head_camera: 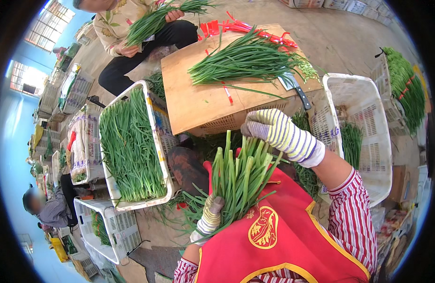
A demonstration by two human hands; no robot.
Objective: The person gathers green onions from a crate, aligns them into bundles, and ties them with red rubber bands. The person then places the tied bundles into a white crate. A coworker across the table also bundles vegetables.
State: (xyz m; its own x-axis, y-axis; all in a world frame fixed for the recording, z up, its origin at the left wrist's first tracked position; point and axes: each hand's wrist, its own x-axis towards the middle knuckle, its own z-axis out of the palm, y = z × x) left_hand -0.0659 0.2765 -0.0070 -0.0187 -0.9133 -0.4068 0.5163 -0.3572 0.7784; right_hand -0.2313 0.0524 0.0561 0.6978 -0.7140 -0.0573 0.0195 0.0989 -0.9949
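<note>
My left hand, in a striped knitted glove, grips a bunch of green garlic chives against my red apron, cut ends pointing up and away from me. At the top of that bunch is my right hand, gloved alike, its fingers bent at the stalk ends; whether they pinch a stalk is hidden. Beyond it lies a wooden board bearing a pile of chives, a kitchen knife with a black handle, red ties and short cut stalk pieces.
A white plastic crate full of chives stands at the left. Right of the board is another crate with some chives inside. Across the board a seated person holds chives. Another person sits far left among crates.
</note>
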